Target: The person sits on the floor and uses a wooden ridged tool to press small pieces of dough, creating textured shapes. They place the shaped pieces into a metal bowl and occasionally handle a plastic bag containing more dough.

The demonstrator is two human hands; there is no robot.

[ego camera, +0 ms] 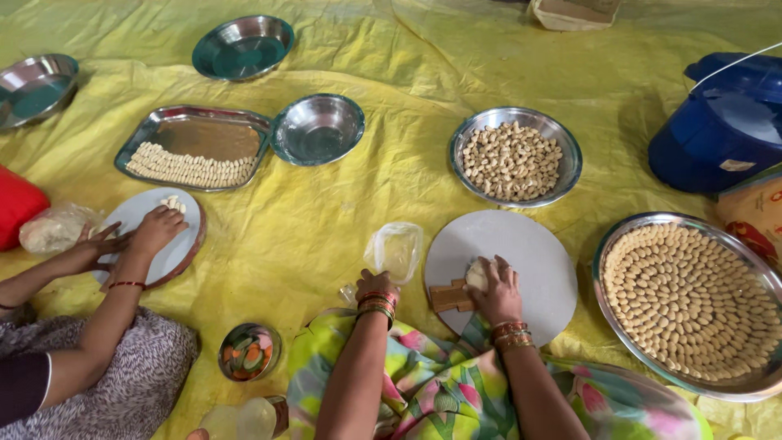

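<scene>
Your right hand (497, 287) curls its fingers (503, 269) over the dough lump (476, 275) at the round board's (529, 253) left edge; your left hand (376, 287) is fisted beside the plastic bag (397, 248)

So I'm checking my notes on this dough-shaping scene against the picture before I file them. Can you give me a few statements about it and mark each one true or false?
1. The right hand presses a lump of dough on the round white board. True.
2. The large tray to the right of the board lies bare. False: it is filled with shaped pieces laid in rings.
3. The left hand rests by a clear plastic bag. True.
4. The rectangular tray is covered all over with pieces. False: they fill only its near edge.
5. Another person's hand works on a second round board. True.
</scene>
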